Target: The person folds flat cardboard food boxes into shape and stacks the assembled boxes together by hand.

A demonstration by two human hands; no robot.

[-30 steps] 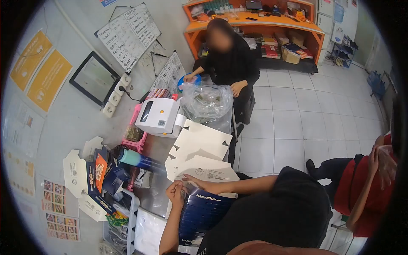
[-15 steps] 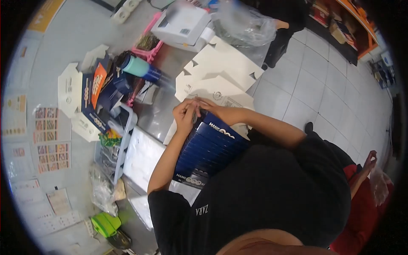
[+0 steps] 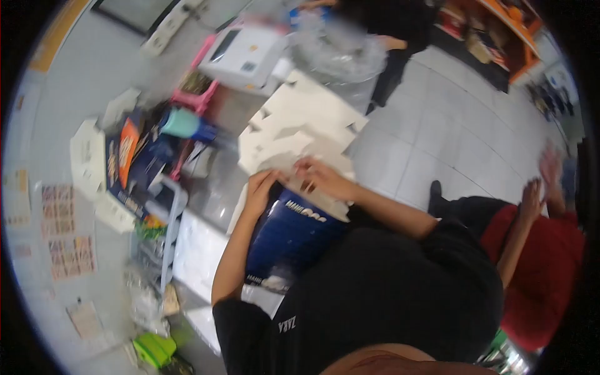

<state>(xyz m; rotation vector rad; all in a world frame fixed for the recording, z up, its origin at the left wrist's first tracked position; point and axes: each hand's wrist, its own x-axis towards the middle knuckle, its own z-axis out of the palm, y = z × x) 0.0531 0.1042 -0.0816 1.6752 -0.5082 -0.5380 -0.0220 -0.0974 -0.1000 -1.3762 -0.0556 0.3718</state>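
- Right fingers (image 3: 306, 166): blurred, contact unclear
- Navy cartons (image 3: 284, 234): partly hidden behind black T-shirt (image 3: 387, 281)
- Wall sheets (image 3: 57, 209): print too small to read
- Black-clad co-worker (image 3: 400, 17): cut off at top

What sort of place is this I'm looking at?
Probably a packing area in a small business: a stack of navy printed cartons, flat cream box blanks and what looks like a label printer.

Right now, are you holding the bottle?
No, the left hand and right hand are at the blue cardboard, and the bottle is away from them.
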